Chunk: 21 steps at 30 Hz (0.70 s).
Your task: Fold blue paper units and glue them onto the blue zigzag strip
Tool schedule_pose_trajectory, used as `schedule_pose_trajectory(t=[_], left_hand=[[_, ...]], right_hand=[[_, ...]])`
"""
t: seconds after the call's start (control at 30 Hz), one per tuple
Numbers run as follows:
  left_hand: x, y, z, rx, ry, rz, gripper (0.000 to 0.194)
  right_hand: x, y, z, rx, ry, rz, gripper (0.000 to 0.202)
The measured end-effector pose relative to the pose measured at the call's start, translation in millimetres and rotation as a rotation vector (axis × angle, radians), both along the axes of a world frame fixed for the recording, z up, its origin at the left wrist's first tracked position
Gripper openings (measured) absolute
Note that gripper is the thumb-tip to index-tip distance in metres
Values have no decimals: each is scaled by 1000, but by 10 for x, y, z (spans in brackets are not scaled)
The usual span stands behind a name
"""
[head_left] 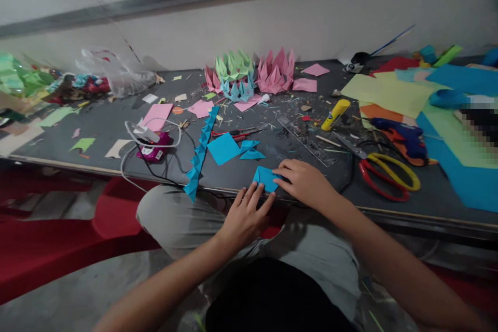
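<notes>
A partly folded blue paper square (264, 176) lies flat at the table's front edge. My left hand (249, 210) rests its spread fingertips on the paper's lower edge. On its right side, my right hand (301, 179) touches the paper with its fingers stretched out. Just behind it are a flat blue sheet (223, 149) and a small folded blue piece (251, 150) with points. To the left, a long zigzag strip of folded blue paper (202, 153) reaches over the table edge.
Paper crowns in green (235, 66) and pink (277, 72) stand at the back. Scissors (383, 171), a glue gun (408, 140), a yellow glue stick (335, 114) and a clear ruler (305, 140) lie right. A purple power adapter (155, 148) with cables sits left. Paper scraps are scattered around.
</notes>
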<state>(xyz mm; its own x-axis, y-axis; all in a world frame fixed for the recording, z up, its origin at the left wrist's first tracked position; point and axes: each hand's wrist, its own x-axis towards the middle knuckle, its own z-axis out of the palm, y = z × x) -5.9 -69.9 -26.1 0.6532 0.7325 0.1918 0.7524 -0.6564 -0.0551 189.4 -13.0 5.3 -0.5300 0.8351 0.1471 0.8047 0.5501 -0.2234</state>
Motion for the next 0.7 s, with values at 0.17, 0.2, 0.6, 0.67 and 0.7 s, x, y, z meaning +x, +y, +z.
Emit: schedule_pose_trajectory(t=[0.17, 0.2, 0.6, 0.67, 0.7], left_hand=[[-67, 50, 12, -63, -45, -47, 53], [-82, 65, 10, -70, -52, -56, 53], [-88, 54, -67, -62, -103, -35, 48], [-84, 42, -70, -62, -87, -33, 48], [-83, 40, -69, -62, -78, -37, 49]], right_hand=[[168, 126, -11, -111, 114, 270, 21], [190, 150, -21, -131, 110, 296, 20], [73, 212, -40, -138, 145, 300, 18], [46, 217, -46, -139, 163, 273, 16], [36, 214, -56, -128, 170, 254, 16]])
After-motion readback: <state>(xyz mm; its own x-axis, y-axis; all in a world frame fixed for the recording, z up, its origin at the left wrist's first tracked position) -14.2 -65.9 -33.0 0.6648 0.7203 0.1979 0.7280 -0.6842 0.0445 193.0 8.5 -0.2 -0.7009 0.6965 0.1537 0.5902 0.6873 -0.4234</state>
